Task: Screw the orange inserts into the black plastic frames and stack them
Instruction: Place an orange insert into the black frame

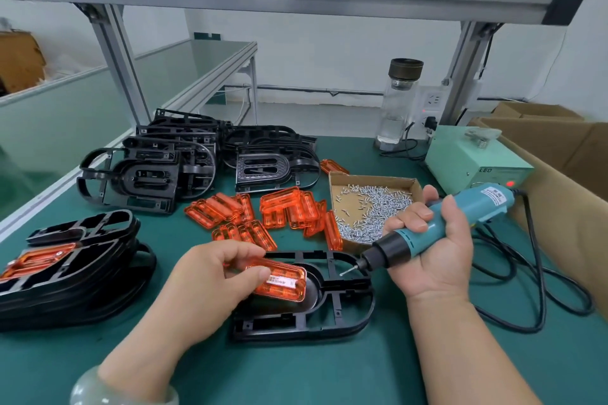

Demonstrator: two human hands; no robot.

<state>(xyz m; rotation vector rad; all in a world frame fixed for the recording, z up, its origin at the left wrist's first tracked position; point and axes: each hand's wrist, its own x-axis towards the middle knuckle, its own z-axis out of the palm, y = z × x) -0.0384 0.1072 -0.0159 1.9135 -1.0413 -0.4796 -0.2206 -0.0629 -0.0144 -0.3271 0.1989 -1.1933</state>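
A black plastic frame (pixel 332 312) lies on the green mat in front of me. My left hand (pixel 214 276) pinches an orange insert (pixel 286 283) that sits in the frame's oval recess. My right hand (pixel 431 240) grips a teal electric screwdriver (pixel 437 227), its bit holding a screw just above the frame's upper right part. A stack of finished frames (pixel 75 266) with orange inserts stands at the left. Loose orange inserts (pixel 263 214) lie in a pile behind the frame.
Empty black frames (pixel 197 154) are heaped at the back left. An open cardboard tray of small silver screws (pixel 371 207) sits at centre right. Behind it stand a green power box (pixel 473 161) and a glass bottle (pixel 398 102). Black cables (pixel 539 273) loop at the right beside cardboard boxes (pixel 559 141).
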